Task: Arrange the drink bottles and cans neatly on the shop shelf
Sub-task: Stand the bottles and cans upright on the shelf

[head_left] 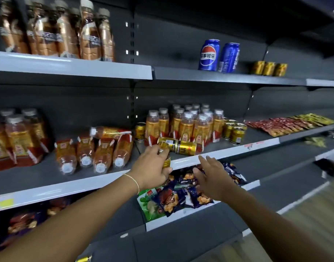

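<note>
Left hand [151, 168]: fingers wrapped round a gold can [165, 157], roughly upright at the front lip of the middle shelf [228, 151]. Right hand [212, 179]: fingers spread, holding nothing, hovering just below that lip over the snack packets [173, 201] piled on the lower shelf [181, 220].

Just behind the held can, a second gold can [184, 146] lies on its side on the middle shelf. Behind it is a block of upright orange bottles [188, 125] with white caps. A single upright can [140, 130] stands to their left, a can cluster [234, 131] to their right, all upright.

Left bay: four toppled bottles [92, 156], caps forward, with a crosswise bottle [109, 131] lying on top. Far-left bottles [18, 137] stand upright. Right end: red sachets [275, 125] lie flat.

Top shelf [181, 75]: two Pepsi cans [209, 54], three small gold cans [269, 68] to their right, brown bottles [58, 31] far left.
</note>
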### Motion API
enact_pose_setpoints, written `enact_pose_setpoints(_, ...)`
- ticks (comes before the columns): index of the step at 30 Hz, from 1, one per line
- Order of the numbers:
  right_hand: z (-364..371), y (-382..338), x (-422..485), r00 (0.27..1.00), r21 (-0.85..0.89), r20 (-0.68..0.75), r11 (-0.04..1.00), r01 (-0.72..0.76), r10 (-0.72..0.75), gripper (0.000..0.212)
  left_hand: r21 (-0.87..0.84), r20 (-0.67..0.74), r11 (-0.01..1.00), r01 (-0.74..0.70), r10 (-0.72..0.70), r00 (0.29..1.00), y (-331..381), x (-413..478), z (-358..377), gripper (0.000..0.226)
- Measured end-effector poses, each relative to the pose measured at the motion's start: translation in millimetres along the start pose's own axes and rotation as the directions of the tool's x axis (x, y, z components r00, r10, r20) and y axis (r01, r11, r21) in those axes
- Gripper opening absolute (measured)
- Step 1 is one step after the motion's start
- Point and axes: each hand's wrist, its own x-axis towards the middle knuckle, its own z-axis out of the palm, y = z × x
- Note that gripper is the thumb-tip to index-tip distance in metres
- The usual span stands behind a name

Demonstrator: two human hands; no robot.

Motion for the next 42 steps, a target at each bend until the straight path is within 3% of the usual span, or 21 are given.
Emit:
enact_pose_setpoints(11,10.8,61.2,-6.0,0.992,0.024,-0.048,0.993,-0.117,0.118,0.064,-0.067,0.036,0.991,-0.119,0.121,0.992,40.1,55.3,49.6,0.067)
enact_pose_setpoints(24,24.2,144.4,88.9,0.975,0.021,-0.002,0.974,-0.224,0.224,0.056,-0.085,0.054,0.96,-0.267,0.272,0.961,70.3,174.0,108.5,0.065)
enact_pose_setpoints(35,-14.5,208.5,159.4,0.939,0.04,-0.065,0.941,-0.335,0.337,0.055,-0.167,0.027,0.95,-0.263,0.271,0.962,104.4,271.2,125.7,0.069)
enact_pose_setpoints(42,-20.8,241.3,188.7,0.947,0.053,-0.091,0.951,-0.303,0.307,0.053,-0.175,0.047,0.954,-0.245,0.257,0.965,117.6,301.4,147.0,0.067)
